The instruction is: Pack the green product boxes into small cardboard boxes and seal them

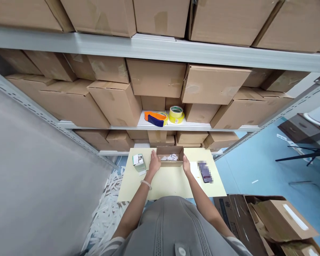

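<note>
Phone (205, 171) blurred, white contents (169, 157) of carton (170, 163) unclear

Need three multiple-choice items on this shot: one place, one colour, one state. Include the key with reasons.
1. Where is the yellow tape roll?
A. On the floor
B. On the white shelf, beside the tape dispenser
C. In the open carton

2. Which colours show on the tape dispenser?
A. Orange and dark blue
B. Green and white
C. Red and black

3. What state is the cardboard box between the left hand and right hand in?
A. Taped shut
B. Upside down
C. Open, with white paper inside

1 B: the roll sits on the shelf, right of the dispenser.
2 A: both colours show on its body.
3 C: the paper shows through the open top.
</note>
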Demonstrator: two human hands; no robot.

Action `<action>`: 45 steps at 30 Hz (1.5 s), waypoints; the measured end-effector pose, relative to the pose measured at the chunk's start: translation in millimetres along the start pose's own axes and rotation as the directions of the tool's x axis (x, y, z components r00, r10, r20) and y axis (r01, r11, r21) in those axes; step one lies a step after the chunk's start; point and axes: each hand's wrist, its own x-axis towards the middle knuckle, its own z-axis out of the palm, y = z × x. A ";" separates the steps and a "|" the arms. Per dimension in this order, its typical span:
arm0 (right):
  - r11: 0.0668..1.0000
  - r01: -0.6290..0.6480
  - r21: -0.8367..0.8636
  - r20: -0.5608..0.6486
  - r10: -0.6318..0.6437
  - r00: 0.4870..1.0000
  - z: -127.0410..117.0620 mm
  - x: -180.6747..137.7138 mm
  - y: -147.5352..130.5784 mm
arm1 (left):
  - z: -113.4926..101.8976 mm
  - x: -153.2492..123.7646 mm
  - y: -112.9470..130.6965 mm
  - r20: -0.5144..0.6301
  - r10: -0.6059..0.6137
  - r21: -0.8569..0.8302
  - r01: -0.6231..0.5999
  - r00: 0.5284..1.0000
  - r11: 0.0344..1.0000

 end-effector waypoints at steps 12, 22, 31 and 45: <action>0.998 -0.010 -0.056 0.012 0.010 1.000 8.0 -12.8 -8.7 | -94.8 -18.0 -26.2 -0.196 -0.237 0.311 0.289 0.952 0.905; 0.991 -0.007 -0.137 -0.003 0.006 1.000 1.0 -13.7 -23.9 | -38.3 -13.9 -7.6 -0.168 0.154 0.237 -0.112 0.974 0.965; 0.960 0.028 -0.277 0.020 -0.024 1.000 0.6 -15.8 -41.2 | -1.9 0.3 -5.0 -0.002 -0.003 0.104 0.003 1.000 0.995; 0.890 0.127 -0.438 0.190 -0.046 0.981 -0.5 -4.0 -41.6 | -18.2 -5.9 -10.5 0.111 0.113 0.300 -0.142 0.987 0.943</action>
